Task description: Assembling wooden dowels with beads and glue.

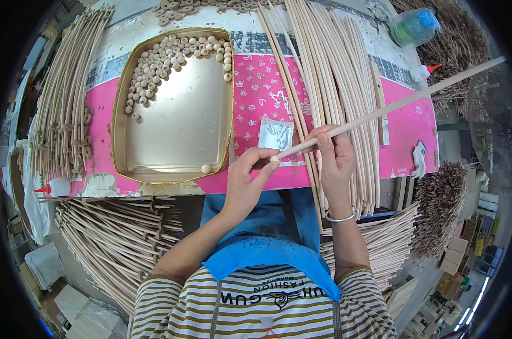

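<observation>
Right now my right hand (334, 152) is clenched round a long thin wooden stick (391, 106), gripping it near its lower end; the rest of the stick runs up and to the right, out over the bench (403, 130) edge. My left hand (250, 169) is pinched at the stick's tip, thumb and forefinger closed there, but I cannot tell if sth small sits between them. Both hands are over the front edge of the bench, w/ its pink patterned cover. Just behind the hands lies a small white square dish (275, 134). To the left is a big shallow gold tray (176, 152) w/ many round wooden beads (160, 59) heaped in its far corner and one bead alone near its front wall. A bundle of plain sticks (329, 73) lies on the bench beside my right hand. A small white glue bottle w/ red tip (55, 187) lies at the bench's left front corner.
</observation>
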Demonstrator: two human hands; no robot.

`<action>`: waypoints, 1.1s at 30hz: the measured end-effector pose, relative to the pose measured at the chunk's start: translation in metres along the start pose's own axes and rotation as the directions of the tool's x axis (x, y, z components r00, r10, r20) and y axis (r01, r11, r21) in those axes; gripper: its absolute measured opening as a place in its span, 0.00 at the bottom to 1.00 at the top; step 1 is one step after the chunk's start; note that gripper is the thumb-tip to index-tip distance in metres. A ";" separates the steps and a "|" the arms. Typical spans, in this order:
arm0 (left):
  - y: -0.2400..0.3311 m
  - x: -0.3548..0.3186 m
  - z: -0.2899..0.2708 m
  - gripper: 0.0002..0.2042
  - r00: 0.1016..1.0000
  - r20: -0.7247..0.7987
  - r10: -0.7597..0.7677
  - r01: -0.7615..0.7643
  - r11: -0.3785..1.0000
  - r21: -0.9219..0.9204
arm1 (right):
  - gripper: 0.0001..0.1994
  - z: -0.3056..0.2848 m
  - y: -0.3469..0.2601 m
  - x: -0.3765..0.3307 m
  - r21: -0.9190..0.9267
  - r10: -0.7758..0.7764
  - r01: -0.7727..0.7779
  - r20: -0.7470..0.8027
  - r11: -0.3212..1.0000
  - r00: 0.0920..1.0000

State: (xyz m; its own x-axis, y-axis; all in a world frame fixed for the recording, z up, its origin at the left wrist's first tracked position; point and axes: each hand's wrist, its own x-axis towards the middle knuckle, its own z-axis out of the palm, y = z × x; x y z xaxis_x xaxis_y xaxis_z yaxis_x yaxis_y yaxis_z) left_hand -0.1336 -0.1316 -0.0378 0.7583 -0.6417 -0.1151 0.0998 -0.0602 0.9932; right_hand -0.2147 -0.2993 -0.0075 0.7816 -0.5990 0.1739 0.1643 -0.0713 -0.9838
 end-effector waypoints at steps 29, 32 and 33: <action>-0.032 0.009 -0.003 0.11 0.996 -0.069 -0.063 0.063 0.998 -0.006 | 0.08 0.008 0.050 0.047 -0.436 -0.012 0.040 0.068 0.899 0.998; -0.026 0.008 -0.003 0.12 0.993 -0.047 -0.110 0.108 0.993 -0.045 | 0.09 -0.001 0.048 0.041 -0.356 0.053 -0.038 0.033 0.934 0.998; -0.026 0.007 -0.004 0.12 0.993 -0.050 -0.110 0.108 0.993 -0.046 | 0.09 -0.002 0.046 0.038 -0.280 0.100 -0.097 -0.003 0.955 0.995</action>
State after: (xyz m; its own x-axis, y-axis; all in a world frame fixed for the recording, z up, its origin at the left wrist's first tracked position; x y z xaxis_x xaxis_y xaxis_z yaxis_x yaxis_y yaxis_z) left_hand -0.1281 -0.1320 -0.0643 0.7739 -0.5923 -0.2244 0.2105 -0.0936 0.9731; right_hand -0.1786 -0.3273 -0.0458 0.7922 -0.6058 0.0742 -0.0873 -0.2328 -0.9686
